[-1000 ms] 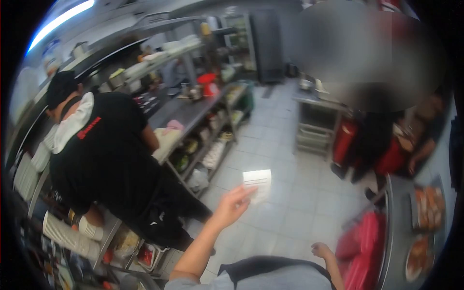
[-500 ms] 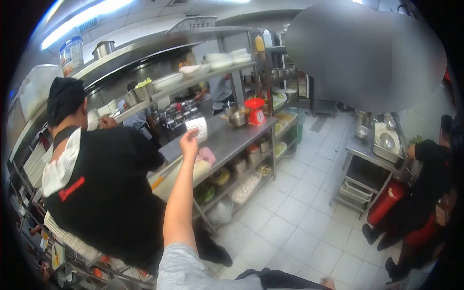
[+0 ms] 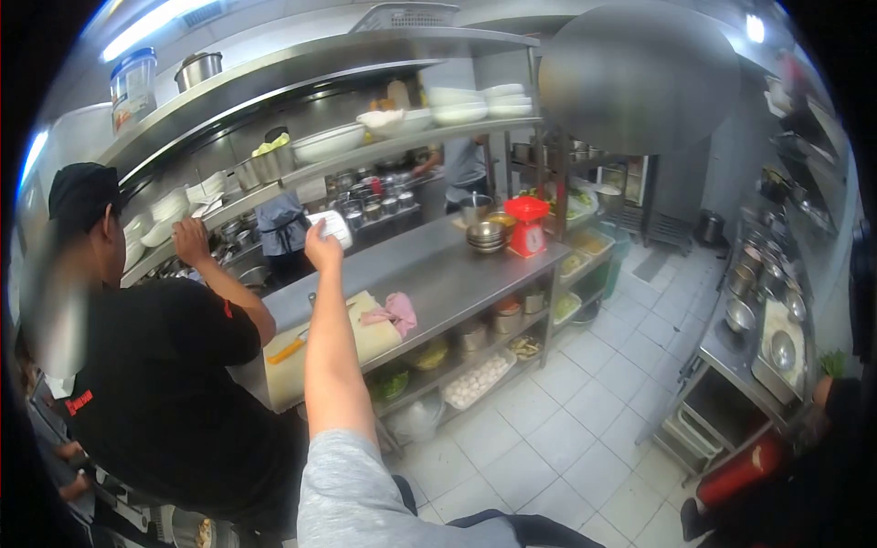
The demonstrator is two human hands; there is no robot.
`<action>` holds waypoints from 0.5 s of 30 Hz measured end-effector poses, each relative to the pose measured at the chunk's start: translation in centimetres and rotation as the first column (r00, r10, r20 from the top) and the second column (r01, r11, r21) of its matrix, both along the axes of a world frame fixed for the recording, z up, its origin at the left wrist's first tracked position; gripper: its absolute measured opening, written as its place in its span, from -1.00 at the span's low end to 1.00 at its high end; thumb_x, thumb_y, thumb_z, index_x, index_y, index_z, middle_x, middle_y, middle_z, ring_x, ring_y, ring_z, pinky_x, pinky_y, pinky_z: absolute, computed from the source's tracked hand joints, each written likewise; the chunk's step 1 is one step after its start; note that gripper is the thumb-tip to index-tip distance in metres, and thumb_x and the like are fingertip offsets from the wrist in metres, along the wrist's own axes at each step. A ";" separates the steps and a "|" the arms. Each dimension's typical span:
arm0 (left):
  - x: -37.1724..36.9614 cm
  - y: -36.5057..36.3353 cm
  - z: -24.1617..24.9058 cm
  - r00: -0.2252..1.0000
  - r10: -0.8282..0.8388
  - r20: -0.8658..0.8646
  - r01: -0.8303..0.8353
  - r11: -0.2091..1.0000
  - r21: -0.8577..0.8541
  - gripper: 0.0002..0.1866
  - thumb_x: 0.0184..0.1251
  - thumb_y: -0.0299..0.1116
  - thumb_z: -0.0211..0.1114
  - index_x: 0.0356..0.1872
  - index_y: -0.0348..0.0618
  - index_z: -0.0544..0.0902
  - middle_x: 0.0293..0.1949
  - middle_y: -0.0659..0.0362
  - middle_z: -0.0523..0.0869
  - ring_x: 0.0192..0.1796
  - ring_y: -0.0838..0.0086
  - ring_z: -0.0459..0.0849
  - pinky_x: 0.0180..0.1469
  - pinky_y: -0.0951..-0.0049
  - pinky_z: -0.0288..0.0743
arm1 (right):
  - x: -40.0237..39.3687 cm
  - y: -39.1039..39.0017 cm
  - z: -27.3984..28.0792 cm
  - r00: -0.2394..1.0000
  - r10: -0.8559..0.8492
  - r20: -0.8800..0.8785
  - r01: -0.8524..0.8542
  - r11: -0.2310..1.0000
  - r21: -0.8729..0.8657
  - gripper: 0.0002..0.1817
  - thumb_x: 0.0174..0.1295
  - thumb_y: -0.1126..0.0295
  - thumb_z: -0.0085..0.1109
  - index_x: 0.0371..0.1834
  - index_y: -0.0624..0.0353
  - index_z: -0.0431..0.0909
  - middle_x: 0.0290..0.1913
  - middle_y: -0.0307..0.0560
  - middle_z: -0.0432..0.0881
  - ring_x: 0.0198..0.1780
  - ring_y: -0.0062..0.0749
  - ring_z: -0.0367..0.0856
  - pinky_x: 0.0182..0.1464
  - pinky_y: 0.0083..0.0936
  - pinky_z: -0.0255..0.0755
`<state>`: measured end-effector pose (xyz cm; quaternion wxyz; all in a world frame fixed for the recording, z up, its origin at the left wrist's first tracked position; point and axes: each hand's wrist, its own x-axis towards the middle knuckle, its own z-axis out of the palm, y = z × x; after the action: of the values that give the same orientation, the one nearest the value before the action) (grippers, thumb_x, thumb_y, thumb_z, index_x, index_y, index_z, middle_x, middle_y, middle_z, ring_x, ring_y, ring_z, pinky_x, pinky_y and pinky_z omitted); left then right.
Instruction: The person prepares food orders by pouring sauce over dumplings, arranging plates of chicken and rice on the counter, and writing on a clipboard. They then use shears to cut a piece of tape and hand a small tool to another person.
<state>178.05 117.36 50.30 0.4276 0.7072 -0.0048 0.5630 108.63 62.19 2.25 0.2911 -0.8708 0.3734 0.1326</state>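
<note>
My left hand (image 3: 323,250) is stretched forward over the steel counter (image 3: 429,265), its fingers pinched on a white paper slip (image 3: 334,228) with dark lines on it. Below that arm lies a cream cutting board (image 3: 370,336), bearing an orange-handled knife (image 3: 288,350) and a pink cloth (image 3: 399,313). Left of my hand, a co-worker in black (image 3: 174,365) holds a raised hand (image 3: 190,239) near the shelf edge. My right hand is out of view.
A red scale (image 3: 527,228) and stacked metal bowls (image 3: 486,237) stand farther along the counter. White bowls line the shelf (image 3: 402,128) above. Lower shelves hold a tray of white items (image 3: 479,379). Another steel table (image 3: 722,338) and a person in dark clothes are at the right.
My left hand with the slip has moved left and slightly up in view, closer to the shelf. The view has shifted, and the co-worker's raised forearm now shows more. My right hand has left view.
</note>
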 end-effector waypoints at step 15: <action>11.8 11.5 1.3 0.958 0.281 -0.054 -0.284 0.956 -0.071 -0.58 0.02 -0.62 0.00 -0.08 -0.17 0.65 -0.05 -0.06 0.65 0.05 0.15 0.60 0.12 0.36 0.40 | 19.5 -5.8 6.1 0.981 0.145 0.132 -0.145 0.989 -0.011 -0.77 0.06 0.26 0.15 -0.29 0.16 0.61 -0.27 0.08 0.64 -0.16 -0.03 0.60 -0.11 -0.18 0.46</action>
<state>189.86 128.90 51.61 0.3699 0.6955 0.1276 0.6026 128.09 56.35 8.40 0.3044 -0.9027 0.2889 0.0951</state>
